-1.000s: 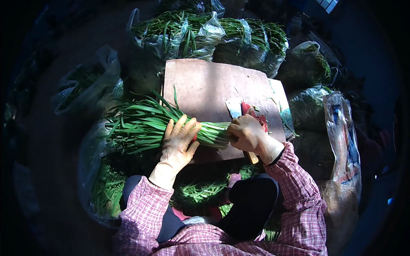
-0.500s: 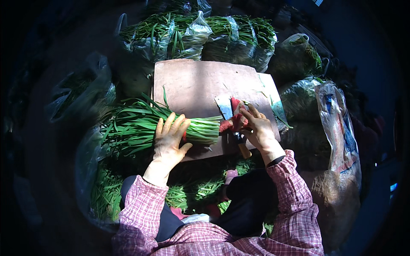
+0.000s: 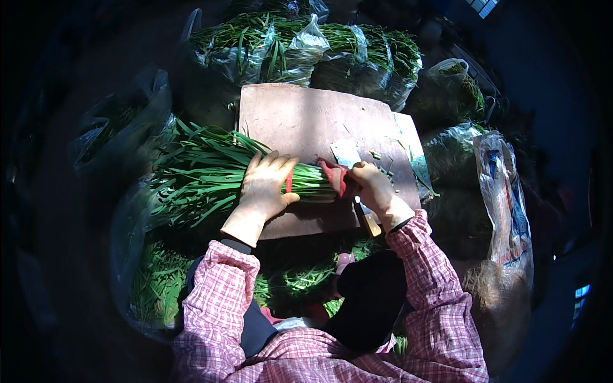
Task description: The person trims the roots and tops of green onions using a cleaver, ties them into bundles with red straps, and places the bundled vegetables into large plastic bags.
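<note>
A thick bundle of long green leaves (image 3: 204, 179), tied with a red band (image 3: 288, 182), lies across a brown cutting board (image 3: 300, 118). My left hand (image 3: 265, 185), in a pale glove, presses flat on the bundle near the band. My right hand (image 3: 373, 188), gloved with red fingertips, sits at the bundle's cut end and grips a knife. The knife's blade (image 3: 345, 153) points away from me over the board, and its wooden handle (image 3: 370, 221) sticks out below the hand.
Clear plastic bags of green leaves (image 3: 306, 45) stand behind the board, with more bags at the left (image 3: 115, 127) and right (image 3: 447, 96). A printed sack (image 3: 504, 191) leans at the right. More greens (image 3: 159, 281) lie by my knees.
My right hand has drawn its fingers back from the bundle's end and closed around the knife. My left hand stays pressed on the bundle.
</note>
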